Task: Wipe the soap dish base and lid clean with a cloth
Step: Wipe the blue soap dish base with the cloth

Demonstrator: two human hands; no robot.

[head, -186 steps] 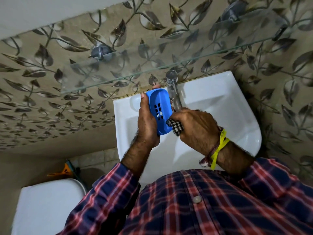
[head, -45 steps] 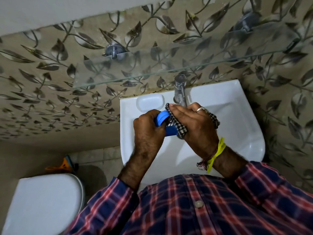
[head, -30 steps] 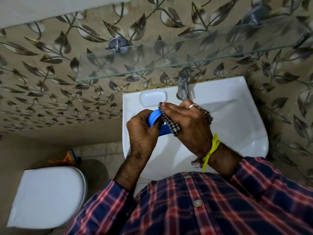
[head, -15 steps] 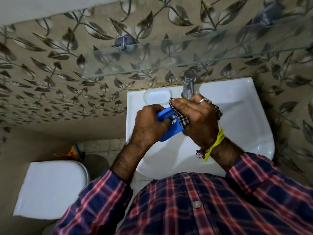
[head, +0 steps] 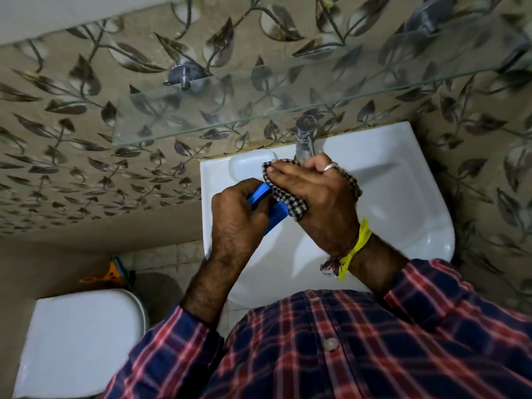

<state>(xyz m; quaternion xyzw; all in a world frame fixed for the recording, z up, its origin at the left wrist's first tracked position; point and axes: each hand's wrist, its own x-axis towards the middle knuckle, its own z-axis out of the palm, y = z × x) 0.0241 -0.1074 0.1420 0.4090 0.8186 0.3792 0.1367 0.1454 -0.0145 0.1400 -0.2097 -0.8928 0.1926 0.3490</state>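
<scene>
Left hand [head: 239, 208] is closed around a blue soap dish piece [head: 273, 210], gripping it over the sink [head: 403, 197], just in front of the tap [head: 305, 139]. Right hand [head: 313, 197] is wrapped flat over a checked cloth [head: 288, 197], pressing it onto the piece. I cannot tell whether this is the base or the lid; most of it is hidden by both hands. I judge the wiping mid-way: one piece under the cloth, the other not in view near the sink, so at least that one may remain. A glass shelf [head: 259, 122] hangs above the tap. No brand, label or writing legible anywhere.
</scene>
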